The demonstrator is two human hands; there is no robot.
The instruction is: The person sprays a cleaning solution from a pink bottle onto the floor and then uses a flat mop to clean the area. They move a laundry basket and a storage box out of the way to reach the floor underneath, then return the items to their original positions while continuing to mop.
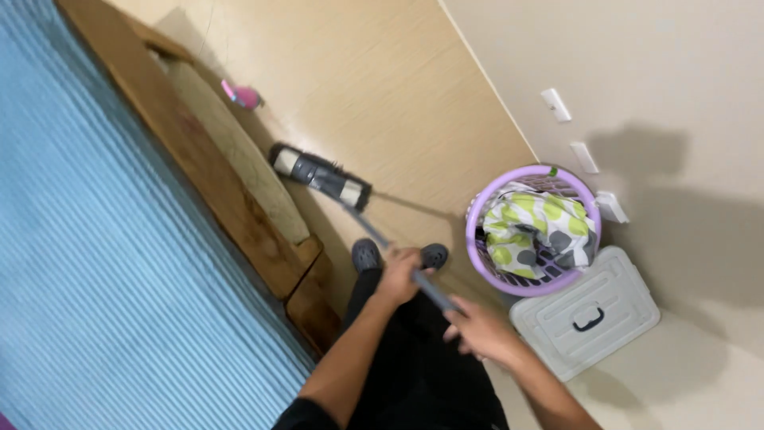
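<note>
Fingers of the left hand [398, 272] and right hand [477, 328] were both wrapped around a grey mop handle [422, 280], which ran forward from them. Its flat mop head [320, 176] rested on the floor [382, 87] beside the bed frame [207, 175]; mopping seemed midway, though wet patches were hard to see.

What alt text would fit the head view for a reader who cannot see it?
Both hands grip a grey mop handle, left hand above right hand, with the flat mop head on the pale wood floor beside a blue-covered bed. A purple laundry basket and white lidded box stand by the wall.
</note>
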